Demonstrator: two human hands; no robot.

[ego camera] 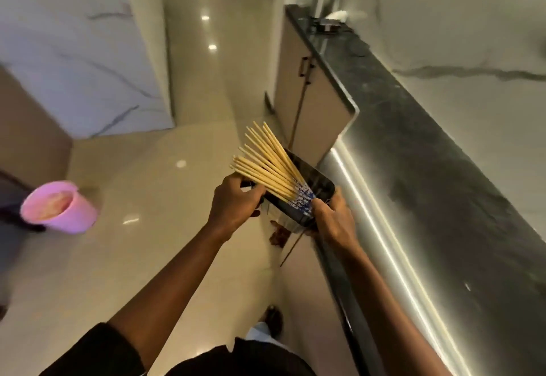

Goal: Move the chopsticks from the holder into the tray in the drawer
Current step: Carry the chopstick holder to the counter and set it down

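A bundle of several pale wooden chopsticks (266, 162) with blue-and-white patterned ends lies fanned out across a glossy black rectangular container (317, 185), tips pointing up and left. I hold the container in the air in front of the counter edge. My left hand (235, 202) grips its left end, under the chopstick shafts. My right hand (332, 217) grips its right end, thumb beside the patterned ends. I cannot tell whether this container is the holder or the tray. No open drawer is in view.
A dark stone counter (443, 174) with a lit front edge runs along the right, above beige cabinets (307, 103). A small metal bowl (327, 25) sits at its far end. A pink cup (59, 207) is at the left, blurred. Glossy floor lies below.
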